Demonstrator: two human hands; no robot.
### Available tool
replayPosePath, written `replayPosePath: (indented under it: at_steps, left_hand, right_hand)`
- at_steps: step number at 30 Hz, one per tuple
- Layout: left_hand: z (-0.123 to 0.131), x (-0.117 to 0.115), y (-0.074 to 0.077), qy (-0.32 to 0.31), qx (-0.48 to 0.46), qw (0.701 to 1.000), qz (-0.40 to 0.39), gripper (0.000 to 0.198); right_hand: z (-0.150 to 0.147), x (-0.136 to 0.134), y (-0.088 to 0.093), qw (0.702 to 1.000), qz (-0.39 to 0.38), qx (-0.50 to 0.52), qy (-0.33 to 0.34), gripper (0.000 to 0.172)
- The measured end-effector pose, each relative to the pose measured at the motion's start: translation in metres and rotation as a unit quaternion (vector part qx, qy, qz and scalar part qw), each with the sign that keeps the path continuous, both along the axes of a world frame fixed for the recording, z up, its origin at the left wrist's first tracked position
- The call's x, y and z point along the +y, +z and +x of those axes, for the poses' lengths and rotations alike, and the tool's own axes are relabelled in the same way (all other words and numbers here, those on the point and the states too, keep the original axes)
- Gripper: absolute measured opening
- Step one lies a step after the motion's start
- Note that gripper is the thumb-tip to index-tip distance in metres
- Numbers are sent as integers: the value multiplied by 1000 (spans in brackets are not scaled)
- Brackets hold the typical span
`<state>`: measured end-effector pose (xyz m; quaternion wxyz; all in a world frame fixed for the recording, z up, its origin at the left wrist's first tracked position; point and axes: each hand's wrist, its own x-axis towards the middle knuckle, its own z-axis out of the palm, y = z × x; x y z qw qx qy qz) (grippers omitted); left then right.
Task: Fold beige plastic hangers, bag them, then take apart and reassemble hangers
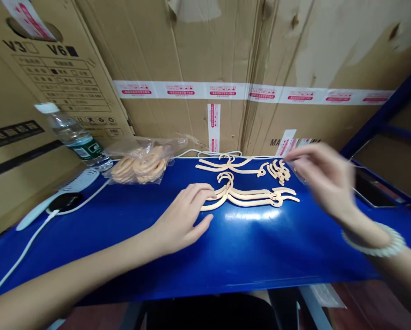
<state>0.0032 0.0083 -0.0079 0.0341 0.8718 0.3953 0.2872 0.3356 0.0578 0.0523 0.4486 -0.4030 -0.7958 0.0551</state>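
1. Two hands here. Left hand (pixel 183 217) covers the left ends of the nearer beige hangers (pixel 250 202), thumb and fingers apart.
2. Right hand (pixel 324 181) is a blur near the small curvy pieces (pixel 279 172); can't tell if it's gripping anything.
3. Hangers look smooth and slim, hooks rounded, lying on the glossy blue table (pixel 260 256).
4. Crinkly clear bag (pixel 140 166) kinda obscures its beige loops.

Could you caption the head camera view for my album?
Left hand at the beige hangers, right hand blurred near small curved pieces on a blue table.
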Motion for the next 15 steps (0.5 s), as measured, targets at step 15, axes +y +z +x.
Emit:
replayPosePath:
  at_steps: [15]
  left_hand:
    - [5,52,-54,93,167,977,-91,49]
  right_hand:
    - [-3,12,-102,905,-93,-414,-9,65]
